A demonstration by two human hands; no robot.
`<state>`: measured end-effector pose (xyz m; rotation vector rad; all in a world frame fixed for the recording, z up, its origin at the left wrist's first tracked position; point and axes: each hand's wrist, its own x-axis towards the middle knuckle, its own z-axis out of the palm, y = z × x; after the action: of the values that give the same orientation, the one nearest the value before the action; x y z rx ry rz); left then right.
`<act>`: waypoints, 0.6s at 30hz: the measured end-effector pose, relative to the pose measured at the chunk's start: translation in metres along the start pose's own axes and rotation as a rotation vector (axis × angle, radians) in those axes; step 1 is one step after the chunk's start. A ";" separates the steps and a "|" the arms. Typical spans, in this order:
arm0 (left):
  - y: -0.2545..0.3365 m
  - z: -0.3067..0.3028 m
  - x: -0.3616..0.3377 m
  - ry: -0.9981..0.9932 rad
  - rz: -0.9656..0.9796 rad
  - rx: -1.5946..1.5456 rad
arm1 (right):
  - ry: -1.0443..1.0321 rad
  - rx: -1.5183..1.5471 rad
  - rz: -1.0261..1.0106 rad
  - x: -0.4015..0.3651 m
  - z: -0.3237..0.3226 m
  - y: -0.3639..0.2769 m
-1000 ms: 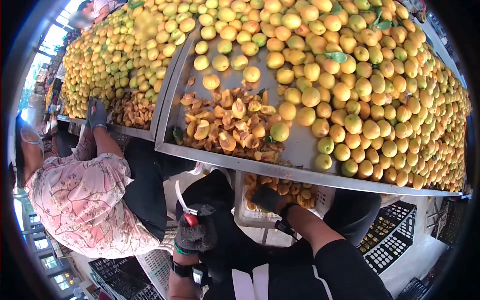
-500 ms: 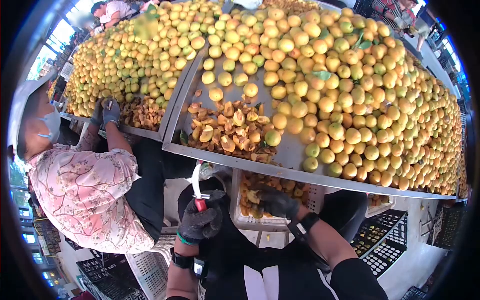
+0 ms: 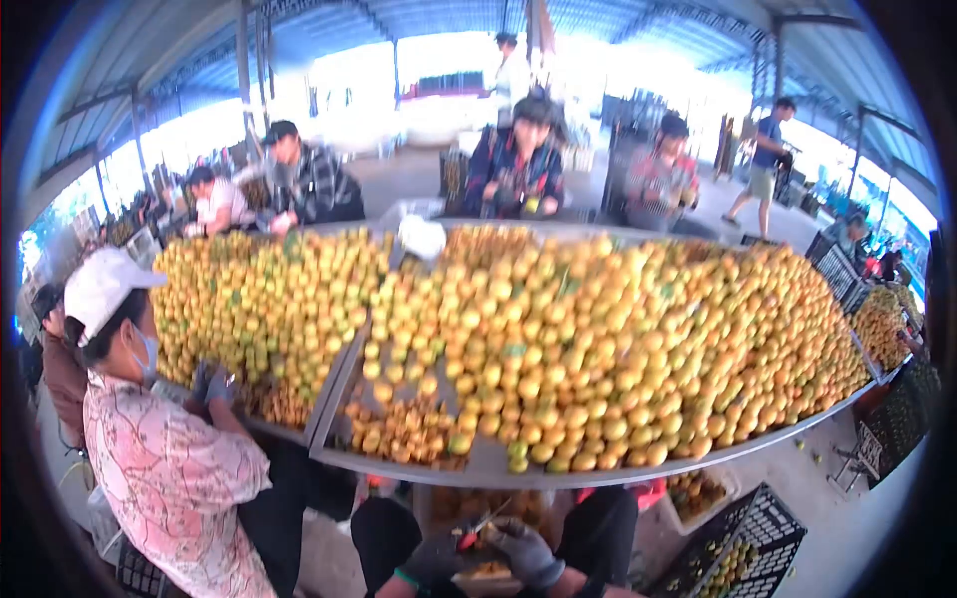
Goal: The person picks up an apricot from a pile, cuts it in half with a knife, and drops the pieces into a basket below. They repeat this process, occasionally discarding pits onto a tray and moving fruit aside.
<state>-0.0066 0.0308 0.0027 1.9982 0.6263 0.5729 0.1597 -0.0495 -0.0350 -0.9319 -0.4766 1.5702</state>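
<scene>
In a dark glove, my left hand (image 3: 431,561) is closed round a knife with a red handle (image 3: 467,541). Its thin blade (image 3: 490,516) points up and to the right. My right hand (image 3: 528,554), in a grey glove, is right beside the knife with its fingers curled; whatever lies between them is hidden. Both hands are low in view, over my lap. Behind them, under the table edge, is a crate of cut fruit (image 3: 449,501). On the metal table (image 3: 487,456) above are cut fruit pieces (image 3: 397,431) and a large heap of yellow-orange, apricot-like fruit (image 3: 598,349).
At my left sits a co-worker (image 3: 164,468) in a pink patterned shirt and white cap, gloved hands at the table. Several people work across the table, and one person (image 3: 768,159) walks behind. Black crates (image 3: 743,548) stand on the floor at right. A metal divider (image 3: 339,384) splits the table.
The view has tilted up, showing the far side of the hall. My right hand has left the fruit crate and come up beside my left hand and the knife.
</scene>
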 end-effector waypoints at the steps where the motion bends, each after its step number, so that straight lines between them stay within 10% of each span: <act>1: 0.003 0.003 0.003 0.009 0.048 0.017 | 0.071 0.110 -0.016 0.001 -0.004 0.009; 7: 0.032 0.015 0.009 0.065 -0.181 0.042 | -0.024 0.134 -0.144 -0.024 0.004 -0.010; 10: 0.037 0.016 0.001 0.136 -0.389 -0.541 | -0.137 -0.188 -0.295 -0.037 -0.001 -0.015; 13: 0.030 0.018 -0.005 0.527 0.138 0.071 | -0.094 0.364 -0.114 -0.032 -0.032 0.000; 15: 0.039 0.006 -0.014 0.125 -0.437 -0.349 | -0.064 0.265 -0.114 -0.034 -0.034 -0.001; 18: 0.044 0.003 -0.024 0.180 -0.510 -0.534 | -0.041 0.161 -0.093 -0.046 -0.027 -0.009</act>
<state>-0.0140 -0.0055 0.0363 1.2358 0.9416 0.5355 0.1861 -0.0962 -0.0304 -0.7459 -0.4099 1.5214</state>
